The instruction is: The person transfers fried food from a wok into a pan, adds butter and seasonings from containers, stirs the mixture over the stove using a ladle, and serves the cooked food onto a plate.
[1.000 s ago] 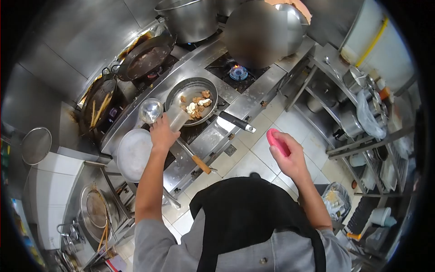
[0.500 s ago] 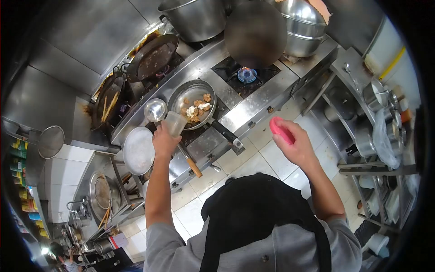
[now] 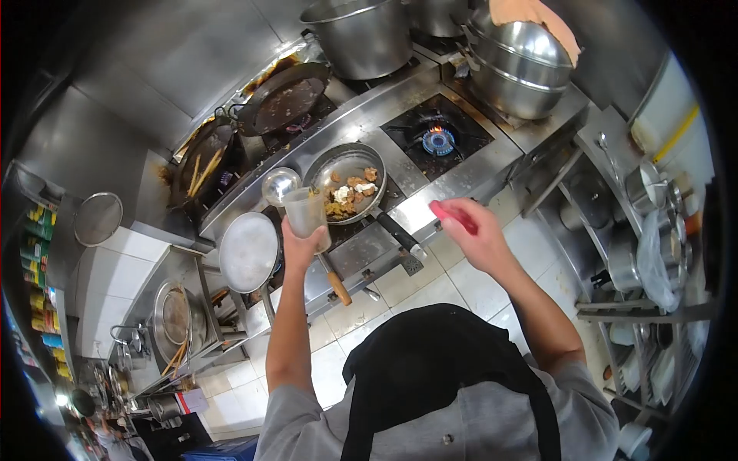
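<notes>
My left hand (image 3: 304, 244) grips a clear plastic container (image 3: 305, 213) just in front of the frying pan (image 3: 307, 180). The pan rests on the stove with browned pieces of food (image 3: 350, 196) and a white, creamy dollop in it, its black handle (image 3: 396, 233) pointing toward me. In my right hand (image 3: 477, 238) is a pink lid (image 3: 464, 221), held right of that handle over the stove's front edge. Beside the container lies a ladle (image 3: 281, 187); its wooden handle (image 3: 338, 288) comes out below my left hand.
A blue flame burns on the open burner (image 3: 438, 141) right of the pan. A pale pan (image 3: 249, 252) sits at left. Dark woks (image 3: 283, 100), a stockpot (image 3: 357, 38) and a stacked steel steamer (image 3: 519, 73) stand behind. Shelves with pots (image 3: 644, 180) line the right.
My right hand has moved left with the pink lid, closer to the pan. The container in my left hand looks more upright. The whole view has shifted somewhat.
</notes>
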